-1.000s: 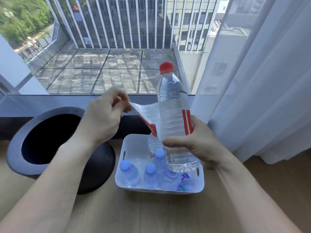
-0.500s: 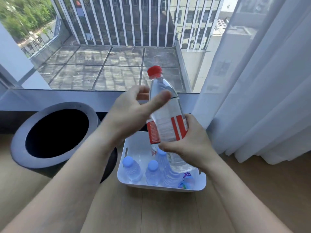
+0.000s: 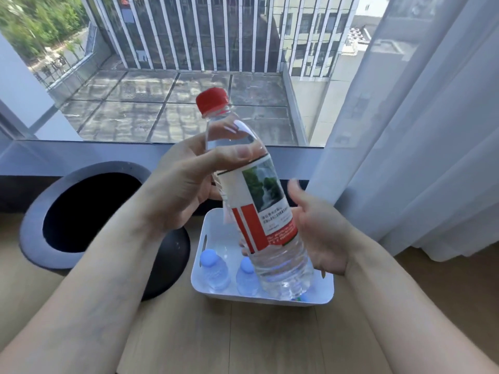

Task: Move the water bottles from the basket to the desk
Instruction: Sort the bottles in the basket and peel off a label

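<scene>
A large clear water bottle (image 3: pixel 259 201) with a red cap and a red-and-white label hangs tilted above the white basket (image 3: pixel 204 240). My left hand (image 3: pixel 183 184) grips its upper part, thumb across the shoulder. My right hand (image 3: pixel 321 236) is at the bottle's lower right, thumb lifted off and fingers curled behind it. Two small bottles with blue caps (image 3: pixel 214 268) (image 3: pixel 247 276) stand in the basket's front left. The big bottle hides the rest of the basket.
A round black bin with a grey rim (image 3: pixel 35 211) stands left of the basket, touching it. The basket rests on a wooden surface (image 3: pixel 216 341). A white curtain (image 3: pixel 418 130) hangs on the right. A window sill and glass run behind.
My left hand let go of the peeled label edge and took the bottle's upper part. The bottle turned, and my right hand's thumb came off it.
</scene>
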